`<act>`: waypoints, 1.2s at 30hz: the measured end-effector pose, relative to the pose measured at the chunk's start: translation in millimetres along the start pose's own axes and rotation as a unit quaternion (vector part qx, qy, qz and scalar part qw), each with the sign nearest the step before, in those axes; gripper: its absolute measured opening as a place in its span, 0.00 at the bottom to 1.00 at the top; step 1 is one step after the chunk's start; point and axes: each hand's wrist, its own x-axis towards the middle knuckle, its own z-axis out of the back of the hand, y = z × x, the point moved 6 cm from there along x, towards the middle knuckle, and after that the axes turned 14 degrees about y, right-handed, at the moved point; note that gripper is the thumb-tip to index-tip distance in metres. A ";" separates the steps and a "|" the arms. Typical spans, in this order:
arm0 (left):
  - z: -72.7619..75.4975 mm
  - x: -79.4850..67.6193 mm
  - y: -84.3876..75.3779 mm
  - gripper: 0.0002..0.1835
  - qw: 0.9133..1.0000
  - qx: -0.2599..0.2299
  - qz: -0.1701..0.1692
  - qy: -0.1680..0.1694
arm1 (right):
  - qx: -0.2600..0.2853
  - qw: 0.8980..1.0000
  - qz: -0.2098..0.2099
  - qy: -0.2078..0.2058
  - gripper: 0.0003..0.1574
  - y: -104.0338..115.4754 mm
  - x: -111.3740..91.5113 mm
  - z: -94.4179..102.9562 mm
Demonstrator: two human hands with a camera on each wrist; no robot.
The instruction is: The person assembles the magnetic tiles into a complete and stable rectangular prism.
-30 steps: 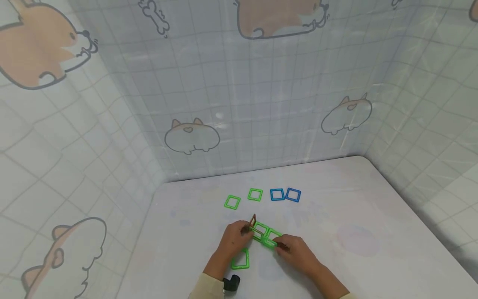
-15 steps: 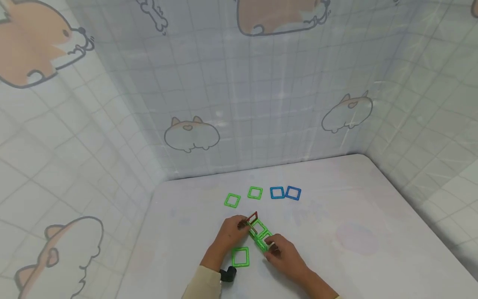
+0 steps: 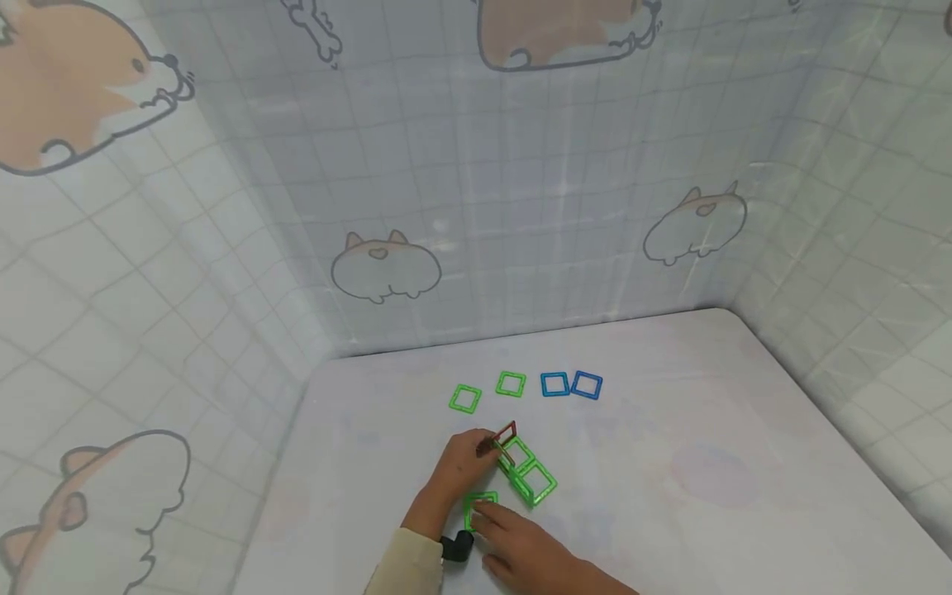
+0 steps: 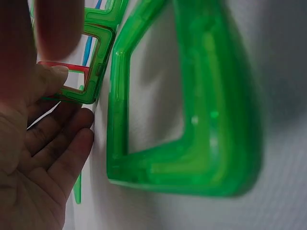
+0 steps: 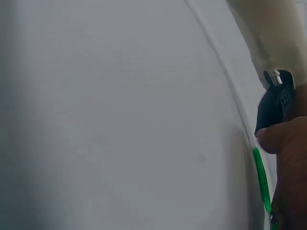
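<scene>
In the head view, my left hand (image 3: 459,464) pinches a corner of a joined group of magnetic tiles. Green square frames (image 3: 537,482) lie flat in that group, others stand on edge, and a red square frame (image 3: 507,433) rises at its far end. The left wrist view shows the thumb (image 4: 50,79) pressed on a green frame beside the red edge. My right hand (image 3: 524,549) is stretched over a loose green square tile (image 3: 482,497) near the left wrist, partly covering it. Whether its fingertips touch the tile cannot be seen.
Two loose green tiles (image 3: 465,399) (image 3: 511,383) and two blue tiles (image 3: 554,384) (image 3: 587,385) lie farther back on the white table (image 3: 654,430). A black wrist device (image 3: 457,546) sits at the left cuff. Patterned curtains surround the table's back and sides.
My right hand has let go of the joined tiles and moved left and nearer, over the loose green tile. The group turned slightly earlier; my left hand stays on it.
</scene>
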 end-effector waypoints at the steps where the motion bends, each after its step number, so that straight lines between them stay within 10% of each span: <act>1: 0.0 -0.1 -0.5 0.15 1.000 0.000 0.000 0.001 | -0.005 1.000 -0.009 0.024 0.33 0.2 3.0 -3.7; 7: -0.3 -1.1 -0.2 0.16 1.000 0.012 0.014 -0.002 | -0.029 0.994 -0.044 0.094 0.36 -3.7 11.7 -12.5; 19: -2.1 -0.2 2.6 0.14 1.000 0.014 0.005 -0.011 | -0.058 0.998 -0.004 -0.004 0.08 -4.6 0.6 0.2; 36: 3.1 -0.1 0.0 0.13 1.000 0.006 -0.011 -0.010 | -0.014 0.993 0.016 0.113 0.14 -6.0 -39.3 10.2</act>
